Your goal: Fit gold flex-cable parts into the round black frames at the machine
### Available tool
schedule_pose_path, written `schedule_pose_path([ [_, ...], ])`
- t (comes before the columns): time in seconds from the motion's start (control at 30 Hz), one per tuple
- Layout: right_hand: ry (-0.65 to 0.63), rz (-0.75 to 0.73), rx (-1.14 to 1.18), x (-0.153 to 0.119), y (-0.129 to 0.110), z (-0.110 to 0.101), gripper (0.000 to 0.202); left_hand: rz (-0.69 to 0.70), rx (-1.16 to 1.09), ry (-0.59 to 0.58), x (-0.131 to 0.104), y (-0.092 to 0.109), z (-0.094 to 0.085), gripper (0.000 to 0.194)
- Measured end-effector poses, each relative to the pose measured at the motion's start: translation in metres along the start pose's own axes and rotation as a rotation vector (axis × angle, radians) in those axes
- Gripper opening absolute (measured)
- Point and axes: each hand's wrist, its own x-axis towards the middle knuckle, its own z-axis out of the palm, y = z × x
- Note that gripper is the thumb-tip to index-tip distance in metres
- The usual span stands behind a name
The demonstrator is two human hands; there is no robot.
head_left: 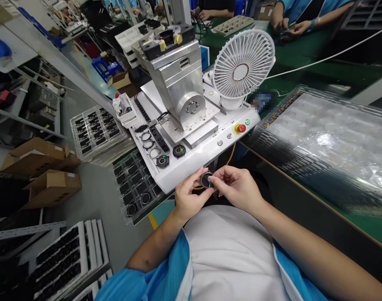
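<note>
A small round dark watch-like piece [206, 180] with a pale rim is held in front of my body, at the machine's front edge. My left hand [191, 194] grips it from the left between thumb and fingers. From the right, my right hand [236, 186] pinches at its face and right edge with thumb and forefinger. Two similar round black pieces, one [179, 150] beside the other [162, 161], lie on the white machine base [184, 169]. Left of them are several thin rings [147, 144].
A metal fixture [187, 92] stands on the machine, with a white fan [241, 72] behind right and a red button [241, 128] in front. Clear trays [329, 138] are stacked right; a tray of dark parts [134, 184] sits left. Across the table are a person's hands [299, 28].
</note>
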Motion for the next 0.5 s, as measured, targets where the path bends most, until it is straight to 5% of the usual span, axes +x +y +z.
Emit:
schedule_pose_path([
  [0.2,0.036,-0.047,-0.073,0.000,-0.003,0.001,0.026,0.003,0.012,-0.010,0.000,0.000,-0.002,0.065],
  [0.33,-0.025,0.063,0.058,-0.002,0.003,-0.001,0.029,0.008,-0.009,-0.027,-0.005,-0.002,0.004,0.064],
  [0.43,-0.119,0.167,0.230,-0.009,0.008,-0.023,0.043,0.056,-0.060,-0.138,-0.009,-0.007,0.011,0.074],
  [0.5,0.032,0.147,0.184,-0.024,0.008,-0.059,0.045,0.080,-0.083,-0.217,-0.010,-0.011,0.014,0.076],
])
